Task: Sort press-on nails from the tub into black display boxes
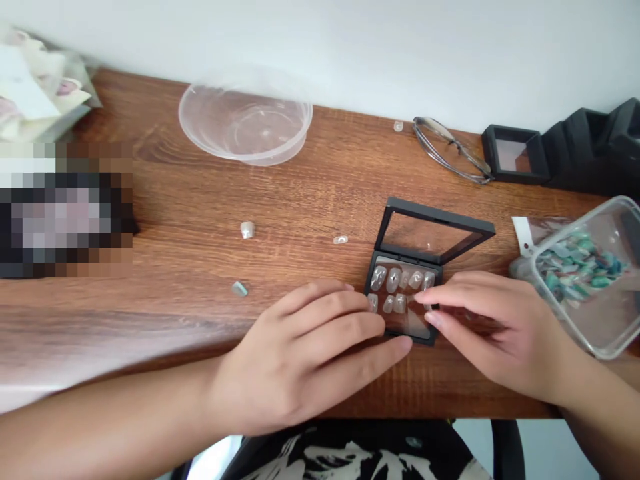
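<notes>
A small black display case [434, 241] stands with its windowed lid raised. Inside it lie two rows of clear press-on nails [393, 280] with silvery designs. My left hand [305, 347] holds the case, its fingers at the left side and its thumb along the front edge. From the right, my right hand [505, 327] reaches over the case in a loose pinch. Its index fingertip is at a small clear press-on nail [411, 298] in the lower row, and the thumb tip lies just below. The fingers partly cover the right end of both rows.
Loose nails [341, 240] and a teal nail [240, 289] lie left of the case. A clear plastic bowl [200, 133], glasses [450, 152] and black boxes [517, 175] stand along the wall. At right sits a clear tub [617, 323] of teal pieces; bags [45, 87] lie far left.
</notes>
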